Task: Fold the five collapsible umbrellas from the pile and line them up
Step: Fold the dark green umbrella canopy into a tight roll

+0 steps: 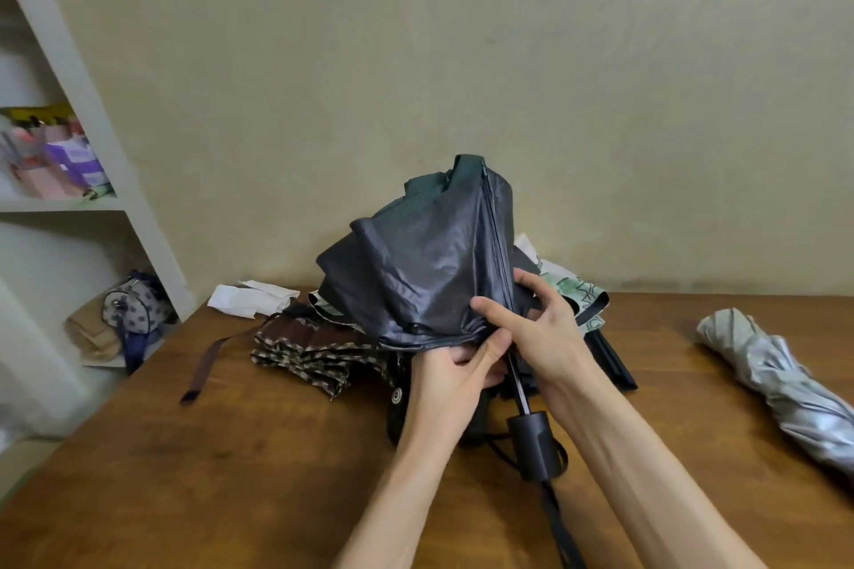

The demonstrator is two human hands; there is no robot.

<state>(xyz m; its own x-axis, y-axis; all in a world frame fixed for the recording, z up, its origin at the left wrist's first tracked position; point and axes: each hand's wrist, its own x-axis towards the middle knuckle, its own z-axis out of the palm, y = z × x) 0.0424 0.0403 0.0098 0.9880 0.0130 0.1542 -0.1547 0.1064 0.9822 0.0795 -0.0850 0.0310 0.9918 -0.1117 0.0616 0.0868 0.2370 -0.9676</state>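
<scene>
A black umbrella (425,263) is held up above the middle of a wooden table (231,453), its canopy loose and bulging towards the far wall and its black handle (531,444) pointed at the near edge, with a short length of shaft (517,379) bared between them. The gathered hem of the canopy is gripped by the left hand (455,365), whose fingers are curled tightly into the fabric. Just to the right, the canopy is held by the right hand (531,328), with the thumb laid across the cloth and the fingers curled round behind it beside the shaft. The rest of the pile is seen on the table behind and below the hands: a brown patterned umbrella (305,351) lies to the left with its strap (203,365) trailing, and a green and white printed one (573,296) is partly hidden at the far right of the pile. A silver umbrella (776,374), rolled up, is laid well apart at the right edge. A crumpled white paper (252,298) is seen at the far left corner, and a white shelf (92,106) with a bag (134,305) stands at the left.
</scene>
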